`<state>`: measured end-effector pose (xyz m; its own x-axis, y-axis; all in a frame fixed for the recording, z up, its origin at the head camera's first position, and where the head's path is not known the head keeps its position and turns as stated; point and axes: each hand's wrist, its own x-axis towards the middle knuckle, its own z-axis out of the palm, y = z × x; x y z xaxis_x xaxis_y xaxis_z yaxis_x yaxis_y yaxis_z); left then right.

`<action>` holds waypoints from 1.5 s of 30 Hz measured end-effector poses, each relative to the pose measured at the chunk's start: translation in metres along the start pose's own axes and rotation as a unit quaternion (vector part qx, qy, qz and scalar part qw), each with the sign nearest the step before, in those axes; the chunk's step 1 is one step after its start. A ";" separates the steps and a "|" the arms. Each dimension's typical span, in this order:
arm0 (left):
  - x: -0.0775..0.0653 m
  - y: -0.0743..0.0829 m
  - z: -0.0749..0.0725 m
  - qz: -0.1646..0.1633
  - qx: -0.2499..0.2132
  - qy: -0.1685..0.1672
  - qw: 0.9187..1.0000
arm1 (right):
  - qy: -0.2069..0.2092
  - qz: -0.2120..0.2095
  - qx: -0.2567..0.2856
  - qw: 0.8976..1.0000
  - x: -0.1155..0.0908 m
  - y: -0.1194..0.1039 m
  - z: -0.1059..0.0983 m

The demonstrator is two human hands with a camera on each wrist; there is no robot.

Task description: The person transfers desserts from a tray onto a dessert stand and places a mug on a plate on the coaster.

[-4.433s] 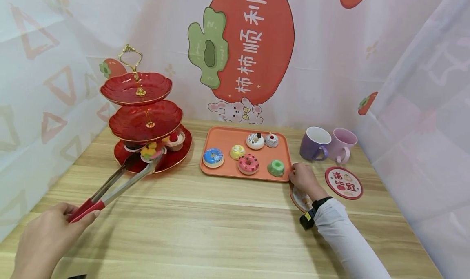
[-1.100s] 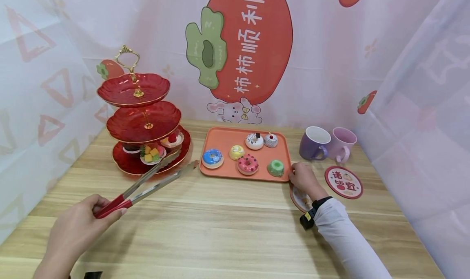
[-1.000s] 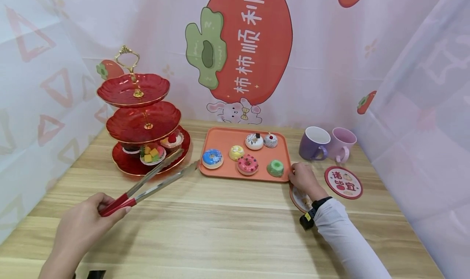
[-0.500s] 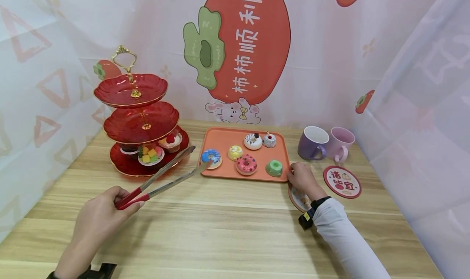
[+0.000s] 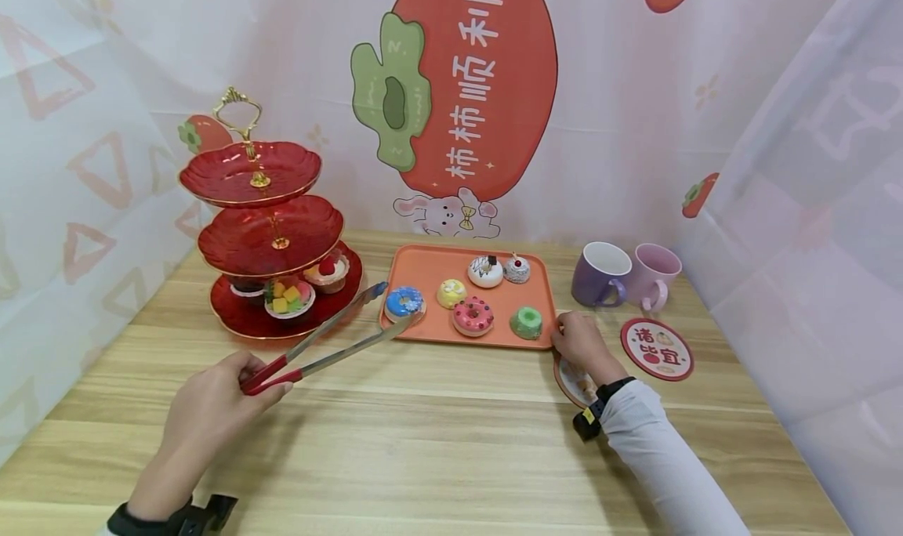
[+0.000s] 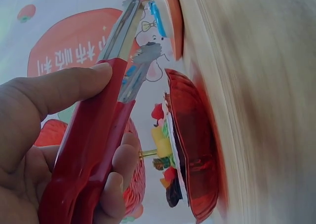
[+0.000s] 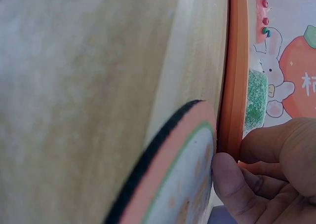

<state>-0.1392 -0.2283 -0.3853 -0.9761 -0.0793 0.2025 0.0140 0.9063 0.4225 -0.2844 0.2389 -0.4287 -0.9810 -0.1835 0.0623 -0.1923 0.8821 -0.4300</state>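
My left hand [image 5: 215, 403] grips red-handled metal tongs [image 5: 353, 350], fingers and thumb wrapped round the handles in the left wrist view. The tongs' tips are spread apart on either side of a blue doughnut [image 5: 404, 302], at the left end of the orange tray [image 5: 423, 266]; contact with it cannot be told. With thumb and fingers, my right hand [image 5: 584, 342] pinches the tray's front right corner. Also on the tray are a pink doughnut [image 5: 473, 316], a white doughnut [image 5: 485, 273], a yellow cake [image 5: 451, 293], a green cake [image 5: 527, 324] and a grey cherry-topped cake [image 5: 517, 269].
A red three-tier stand [image 5: 303, 226] rises at the left. Its bottom plate bears a fruit tart [image 5: 289, 298], a berry-topped tart [image 5: 329, 273] and a mostly hidden dark one. Purple [image 5: 600, 276] and pink [image 5: 656, 273] mugs stand right. One coaster [image 5: 658, 349] lies before them, another [image 5: 573, 383] under my right wrist.
The tongs have let go of the fruit tart on the stand's bottom plate. My left hand has carried them right, spread, to the blue doughnut. My right hand stays at the tray's corner.
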 end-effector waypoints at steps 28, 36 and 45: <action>0.011 0.008 0.015 0.005 -0.009 -0.012 1.000 | -0.001 0.002 -0.004 1.000 0.000 -0.001 -0.001; 0.011 0.008 0.016 0.018 -0.012 0.000 1.000 | 0.000 -0.001 -0.004 1.000 -0.001 -0.001 -0.002; 0.009 0.009 0.017 0.026 -0.009 0.013 1.000 | -0.007 0.011 -0.002 1.000 -0.001 -0.002 -0.002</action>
<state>-0.1517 -0.2139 -0.3948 -0.9677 -0.0435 0.2482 0.0686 0.9022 0.4257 -0.2833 0.2381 -0.4261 -0.9845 -0.1707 0.0395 -0.1710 0.8873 -0.4283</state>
